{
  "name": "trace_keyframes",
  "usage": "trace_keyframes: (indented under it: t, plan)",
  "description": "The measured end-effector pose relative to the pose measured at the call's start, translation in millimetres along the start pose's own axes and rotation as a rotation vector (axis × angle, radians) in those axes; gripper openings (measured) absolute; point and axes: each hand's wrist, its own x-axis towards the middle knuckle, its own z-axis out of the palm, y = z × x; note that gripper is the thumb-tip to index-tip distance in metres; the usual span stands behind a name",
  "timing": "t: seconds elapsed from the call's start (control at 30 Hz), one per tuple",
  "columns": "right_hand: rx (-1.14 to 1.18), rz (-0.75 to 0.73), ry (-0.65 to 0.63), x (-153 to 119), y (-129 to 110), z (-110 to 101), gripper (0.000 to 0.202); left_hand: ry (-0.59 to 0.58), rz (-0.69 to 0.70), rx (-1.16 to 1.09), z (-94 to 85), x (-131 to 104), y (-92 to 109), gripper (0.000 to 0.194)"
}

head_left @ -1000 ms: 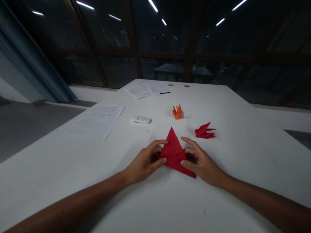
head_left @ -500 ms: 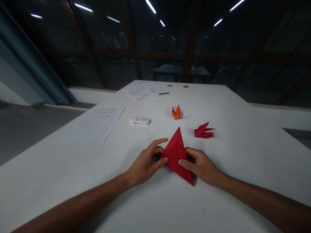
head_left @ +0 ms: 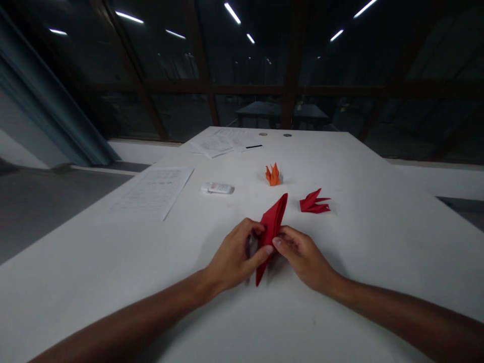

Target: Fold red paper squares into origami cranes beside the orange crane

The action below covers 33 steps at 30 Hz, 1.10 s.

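Note:
A folded red paper (head_left: 273, 220) is held tilted on edge just above the white table, its layers showing along the right side. My left hand (head_left: 238, 253) grips its left side, thumb in front and fingers curled at the back. My right hand (head_left: 304, 254) pinches the right edge between thumb and fingers, the two thumbs nearly touching. Beyond the paper stands a small orange folded paper figure (head_left: 273, 175). To its right lies a red folded paper figure (head_left: 314, 201) with thin points.
On the white table (head_left: 363, 242), a white marker-like object (head_left: 217, 188) lies left of the orange figure. Printed sheets (head_left: 153, 194) rest at the left, and more papers (head_left: 221, 141) with a dark strip (head_left: 254, 146) lie at the far end, near two small round objects.
The red paper has turned from facing the camera to nearly edge-on. Both hands have shifted their grip around it, and the right hand has moved slightly left.

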Motion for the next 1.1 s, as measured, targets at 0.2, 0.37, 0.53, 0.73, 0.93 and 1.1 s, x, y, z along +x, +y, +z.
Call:
trace_keyframes:
  t: [0.2, 0.37, 0.53, 0.73, 0.93, 1.1]
  plan:
    - [0.077, 0.040, -0.007, 1, 7, -2, 0.030, -0.036, -0.045, -0.068, -0.5, 0, 2, 0.021]
    - [0.087, 0.045, 0.011, 1, 7, -3, 0.029, -0.085, -0.148, -0.142, -2.0, 1, 5, 0.025]
    - [0.076, 0.062, 0.007, 2, 5, -3, 0.029, -0.147, -0.179, -0.207, -1.2, 1, 5, 0.031]
    - [0.001, 0.045, 0.044, 3, 5, -5, 0.029, -0.153, -0.102, -0.173, -1.0, 2, 7, 0.028]
    - [-0.065, 0.015, 0.058, 3, 11, -6, 0.024, -0.156, -0.103, -0.180, 0.5, 0, 1, 0.024]
    - [-0.038, 0.022, 0.042, 4, 14, -6, 0.025, -0.149, -0.121, -0.204, 1.2, 0, -1, 0.021]
